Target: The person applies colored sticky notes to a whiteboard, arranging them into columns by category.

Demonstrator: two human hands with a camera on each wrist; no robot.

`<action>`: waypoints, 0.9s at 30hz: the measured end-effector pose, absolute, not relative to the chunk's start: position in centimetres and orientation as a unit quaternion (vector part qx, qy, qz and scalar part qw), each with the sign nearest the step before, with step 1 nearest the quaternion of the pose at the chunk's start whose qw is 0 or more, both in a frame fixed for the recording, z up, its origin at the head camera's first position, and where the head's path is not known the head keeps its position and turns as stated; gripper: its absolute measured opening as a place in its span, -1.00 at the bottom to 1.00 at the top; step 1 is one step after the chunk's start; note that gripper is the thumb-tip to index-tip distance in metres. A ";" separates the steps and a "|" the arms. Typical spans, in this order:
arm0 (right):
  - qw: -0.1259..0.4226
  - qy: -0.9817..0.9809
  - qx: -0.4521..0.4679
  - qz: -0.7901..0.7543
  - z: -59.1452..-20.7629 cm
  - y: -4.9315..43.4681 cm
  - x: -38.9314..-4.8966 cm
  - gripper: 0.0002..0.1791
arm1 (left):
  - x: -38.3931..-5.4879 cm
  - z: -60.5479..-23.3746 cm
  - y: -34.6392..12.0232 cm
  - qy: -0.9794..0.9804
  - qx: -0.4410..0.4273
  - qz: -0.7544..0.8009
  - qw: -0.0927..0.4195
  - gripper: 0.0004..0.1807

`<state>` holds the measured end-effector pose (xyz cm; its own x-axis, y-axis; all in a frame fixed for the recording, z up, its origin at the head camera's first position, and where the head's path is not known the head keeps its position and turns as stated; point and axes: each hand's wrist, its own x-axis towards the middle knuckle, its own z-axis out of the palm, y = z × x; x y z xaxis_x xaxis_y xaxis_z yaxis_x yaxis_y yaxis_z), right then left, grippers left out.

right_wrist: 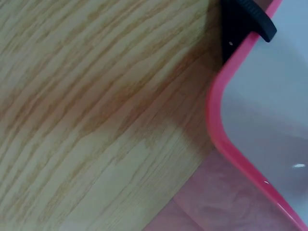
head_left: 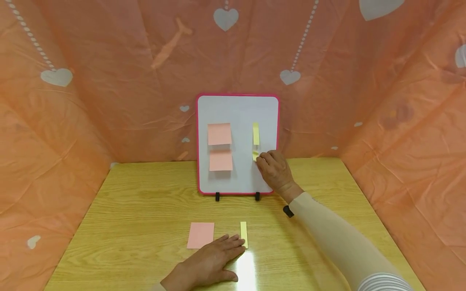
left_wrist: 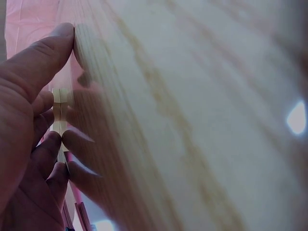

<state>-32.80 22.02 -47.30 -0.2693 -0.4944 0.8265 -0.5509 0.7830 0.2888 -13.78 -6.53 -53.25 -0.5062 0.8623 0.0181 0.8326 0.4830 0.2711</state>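
Note:
A whiteboard (head_left: 238, 109) with a pink frame stands upright on the table. At its right side my right hand (head_left: 274, 169) pinches the lower end of a small yellow sticky note (head_left: 255, 154), partly hidden by the fingers. Just above is another narrow yellow sticky note (head_left: 256, 134). Two pink sticky notes, an upper one (head_left: 219, 134) and a lower one (head_left: 221, 161), hang on the board's left half. My left hand (head_left: 214, 262) lies with fingers extended, fingertips touching the narrow yellow sticky-note pad (head_left: 243, 229). Beside it lies a pink sticky-note pad (head_left: 201, 234), its corner covered by the hand.
Black feet (head_left: 217, 197) support the whiteboard; in the right wrist view one black foot (right_wrist: 248, 21) clips its pink edge. The wooden table (head_left: 145, 202) is enclosed by orange cloth (head_left: 145, 101) printed with hearts. A dark band (head_left: 288, 211) sits at the right wrist.

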 end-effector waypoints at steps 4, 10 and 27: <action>0.503 -0.799 0.328 0.020 -47.4 22.2 -32.8 -0.85 | -13.8 -53.2 -6.5 0.860 0.492 0.121 0.062 -0.18; 0.493 -0.805 0.331 0.003 -47.6 22.3 -32.8 -0.85 | -13.7 -53.3 -6.6 0.858 0.493 0.127 0.066 -0.18; 0.448 -0.829 0.331 -0.058 -48.3 22.7 -32.6 -0.69 | -13.7 -53.4 -6.6 0.859 0.492 0.123 0.067 -0.17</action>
<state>-32.59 22.74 -48.27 -0.3802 -0.6005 0.7035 -0.4957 0.7744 0.3931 -13.72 -6.59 -53.41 -0.5073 0.8617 0.0061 0.8288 0.4860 0.2772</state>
